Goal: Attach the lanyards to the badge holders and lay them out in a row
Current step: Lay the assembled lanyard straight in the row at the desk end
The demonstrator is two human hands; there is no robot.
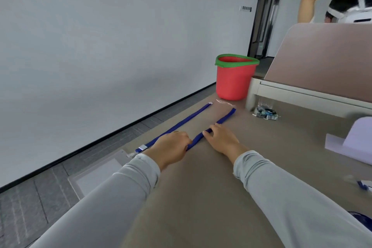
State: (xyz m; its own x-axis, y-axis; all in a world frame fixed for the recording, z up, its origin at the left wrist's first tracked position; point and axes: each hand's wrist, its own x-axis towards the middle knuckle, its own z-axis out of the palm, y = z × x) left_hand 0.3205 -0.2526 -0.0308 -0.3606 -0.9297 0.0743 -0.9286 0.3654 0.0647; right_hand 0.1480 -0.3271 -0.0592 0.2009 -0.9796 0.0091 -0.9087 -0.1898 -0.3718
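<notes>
Flat blue woven lanyard (223, 119) stretched across smooth brown table (201, 187), near end pinched in curled left hand (171, 147), middle pinched by right hand (219, 139), far end free toward round red bucket (233, 82). Second lanyard (181, 122) along left edge, metal end beside clear rectangular badge holder (96, 175)

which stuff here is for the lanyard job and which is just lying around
Job: held lanyard, laid lanyard, badge holder, left hand, right hand.
Lying about: bucket, packet, white box.
</notes>
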